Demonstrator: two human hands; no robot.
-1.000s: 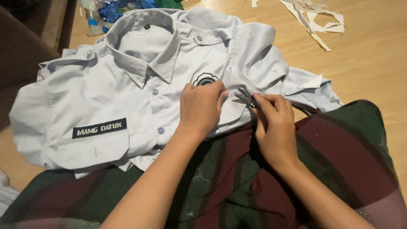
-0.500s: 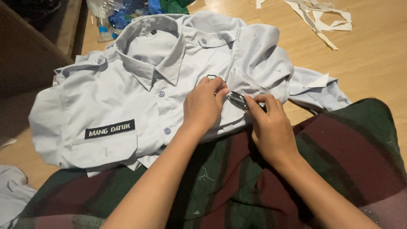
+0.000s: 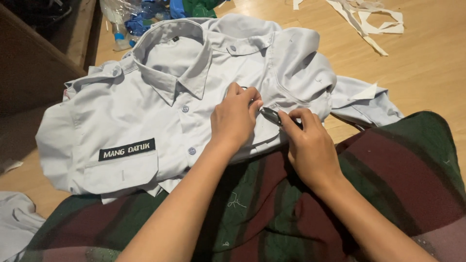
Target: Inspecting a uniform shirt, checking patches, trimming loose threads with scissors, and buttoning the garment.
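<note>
A pale grey buttoned shirt (image 3: 145, 111) lies front-up on a wooden floor, with a black name patch (image 3: 127, 149) on one chest pocket. My left hand (image 3: 235, 119) presses on the other chest pocket, its fingers pinching the fabric over a dark round badge that it mostly hides. My right hand (image 3: 310, 145) is just right of it, holding a small dark metal tool (image 3: 270, 115) whose tip points at the fabric under my left fingers. What kind of tool it is I cannot tell.
A dark green and maroon checked cloth (image 3: 388, 184) covers my lap under the shirt's hem. White fabric strips (image 3: 369, 22) lie on the floor at the top right. Blue and green items and a plastic bag (image 3: 141, 17) sit beyond the collar. A dark wooden piece of furniture (image 3: 34, 63) stands left.
The view shifted slightly, so the shirt sits further right and lower. Both hands stay on the pocket area, with the tool still at the badge.
</note>
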